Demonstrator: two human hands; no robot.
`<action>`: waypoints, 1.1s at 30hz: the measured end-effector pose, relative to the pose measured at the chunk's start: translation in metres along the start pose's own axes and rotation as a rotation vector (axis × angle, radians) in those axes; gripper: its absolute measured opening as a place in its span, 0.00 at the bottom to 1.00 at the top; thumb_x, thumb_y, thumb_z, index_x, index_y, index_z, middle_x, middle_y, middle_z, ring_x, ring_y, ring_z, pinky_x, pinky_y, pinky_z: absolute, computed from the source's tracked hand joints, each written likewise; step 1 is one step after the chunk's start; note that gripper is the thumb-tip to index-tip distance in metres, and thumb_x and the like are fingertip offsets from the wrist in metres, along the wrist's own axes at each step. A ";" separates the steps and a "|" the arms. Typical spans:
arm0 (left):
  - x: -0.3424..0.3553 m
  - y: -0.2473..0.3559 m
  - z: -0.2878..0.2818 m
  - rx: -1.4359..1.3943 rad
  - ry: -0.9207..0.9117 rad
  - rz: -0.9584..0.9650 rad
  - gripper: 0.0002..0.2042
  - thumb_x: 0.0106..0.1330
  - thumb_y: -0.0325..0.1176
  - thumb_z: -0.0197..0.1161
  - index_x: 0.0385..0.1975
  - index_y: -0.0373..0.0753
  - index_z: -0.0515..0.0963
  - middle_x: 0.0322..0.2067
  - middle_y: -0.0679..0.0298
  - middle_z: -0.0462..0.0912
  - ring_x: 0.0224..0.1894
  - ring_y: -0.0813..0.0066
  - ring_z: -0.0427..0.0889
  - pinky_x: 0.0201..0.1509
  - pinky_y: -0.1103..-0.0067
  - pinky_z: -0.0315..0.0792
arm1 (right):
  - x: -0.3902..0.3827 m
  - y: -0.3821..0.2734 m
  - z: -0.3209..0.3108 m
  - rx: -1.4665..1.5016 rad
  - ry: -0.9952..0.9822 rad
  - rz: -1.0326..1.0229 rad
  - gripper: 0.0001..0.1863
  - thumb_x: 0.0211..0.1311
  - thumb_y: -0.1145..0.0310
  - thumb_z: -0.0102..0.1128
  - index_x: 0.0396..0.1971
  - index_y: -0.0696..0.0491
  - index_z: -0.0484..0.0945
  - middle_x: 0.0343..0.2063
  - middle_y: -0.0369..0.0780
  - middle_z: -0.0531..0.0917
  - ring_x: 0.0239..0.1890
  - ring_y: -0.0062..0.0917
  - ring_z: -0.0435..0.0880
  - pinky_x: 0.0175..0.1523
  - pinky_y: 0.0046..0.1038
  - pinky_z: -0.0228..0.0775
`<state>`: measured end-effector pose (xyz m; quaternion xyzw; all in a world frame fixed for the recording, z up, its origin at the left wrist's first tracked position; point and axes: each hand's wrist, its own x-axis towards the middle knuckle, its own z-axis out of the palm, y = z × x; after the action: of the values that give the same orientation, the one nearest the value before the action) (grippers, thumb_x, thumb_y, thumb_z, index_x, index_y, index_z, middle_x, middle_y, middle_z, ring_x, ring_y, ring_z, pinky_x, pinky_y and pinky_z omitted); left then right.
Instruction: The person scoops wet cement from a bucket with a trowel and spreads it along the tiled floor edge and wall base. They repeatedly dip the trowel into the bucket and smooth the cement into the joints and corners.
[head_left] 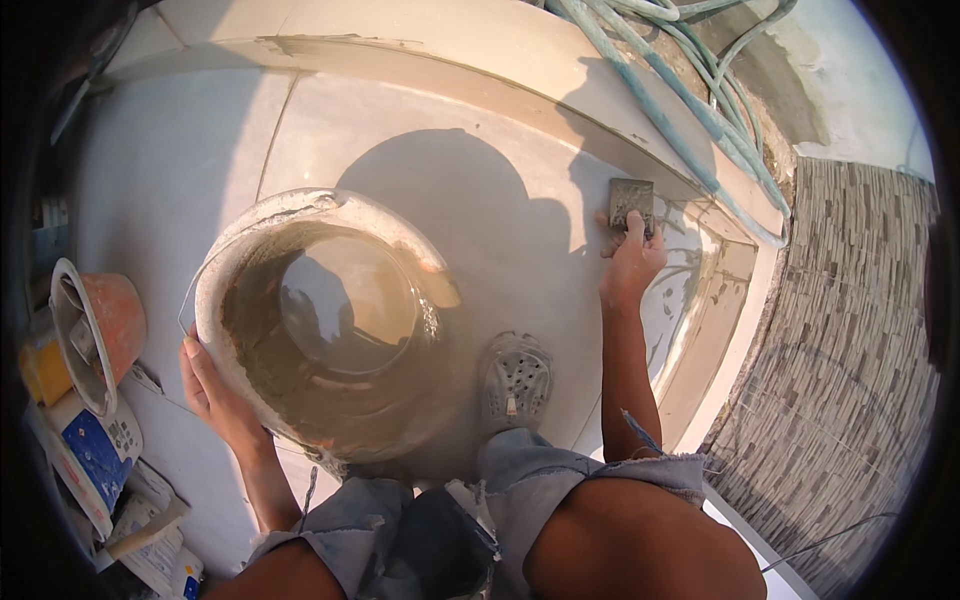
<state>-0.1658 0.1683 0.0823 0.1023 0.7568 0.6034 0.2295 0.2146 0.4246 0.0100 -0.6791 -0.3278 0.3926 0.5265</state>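
Near the floor's (400, 110) far-right corner, my right hand (637, 257) pinches the likely-light pad's (631, 192) near side; my left hand (228, 402), closure unclear, touches the bucket (400, 226).

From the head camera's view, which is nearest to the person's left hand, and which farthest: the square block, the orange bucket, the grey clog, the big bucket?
From the left hand:
1. Big bucket: touching the hand, at its side.
2. Orange bucket: off to the left.
3. Grey clog: right, beyond the big bucket.
4. Square block: far right, in the right hand.
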 end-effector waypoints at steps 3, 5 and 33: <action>-0.001 0.004 0.001 0.033 0.022 -0.006 0.21 0.85 0.44 0.47 0.58 0.31 0.77 0.48 0.61 0.83 0.50 0.76 0.81 0.57 0.78 0.74 | 0.008 0.008 -0.032 0.173 0.106 0.065 0.09 0.74 0.72 0.56 0.46 0.61 0.75 0.39 0.42 0.86 0.34 0.32 0.93 0.22 0.21 0.64; 0.003 -0.003 -0.002 0.060 0.022 0.007 0.22 0.85 0.44 0.47 0.59 0.30 0.77 0.49 0.61 0.83 0.51 0.76 0.81 0.57 0.78 0.74 | 0.036 0.001 -0.055 0.153 0.249 0.021 0.09 0.75 0.72 0.54 0.46 0.62 0.74 0.39 0.43 0.86 0.35 0.34 0.93 0.21 0.20 0.62; 0.001 -0.002 0.001 0.069 0.042 0.014 0.21 0.84 0.44 0.49 0.55 0.30 0.79 0.48 0.61 0.84 0.50 0.76 0.81 0.57 0.77 0.74 | -0.041 -0.015 0.020 -0.014 -0.289 0.012 0.12 0.77 0.68 0.57 0.51 0.60 0.75 0.38 0.41 0.87 0.33 0.25 0.91 0.25 0.20 0.67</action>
<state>-0.1659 0.1687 0.0806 0.1026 0.7811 0.5807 0.2056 0.1768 0.4021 0.0296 -0.6209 -0.3989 0.4872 0.4668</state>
